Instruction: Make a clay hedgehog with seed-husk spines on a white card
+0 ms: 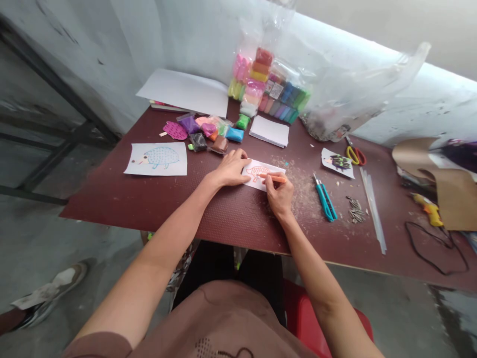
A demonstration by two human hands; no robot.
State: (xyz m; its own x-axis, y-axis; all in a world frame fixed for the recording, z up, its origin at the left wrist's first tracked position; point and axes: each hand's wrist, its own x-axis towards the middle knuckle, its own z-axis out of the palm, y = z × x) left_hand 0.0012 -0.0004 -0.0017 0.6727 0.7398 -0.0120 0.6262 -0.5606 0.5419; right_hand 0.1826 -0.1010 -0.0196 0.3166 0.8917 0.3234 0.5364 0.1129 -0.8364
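A small white paper strip (pixel 263 174) with an orange hedgehog outline lies on the maroon tabletop (pixel 238 219). My right hand (pixel 279 195) grips an orange crayon (pixel 274 178), whose tip rests on the paper near the drawing. My left hand (pixel 230 168) lies flat with its fingertips on the paper's left end, holding nothing. Just beyond that hand are several packets of modelling clay (pixel 212 132). A larger sheet with a blue dotted hedgehog (pixel 156 159) lies to its left.
A teal utility knife (pixel 325 201) and a small metal pile (pixel 356 209) lie right of my hands, among scattered shavings. Farther back are red scissors (pixel 356 155), a white paper stack (pixel 269 131), and a clear bag of colored clay (pixel 268 82). The table's front edge runs below my forearms.
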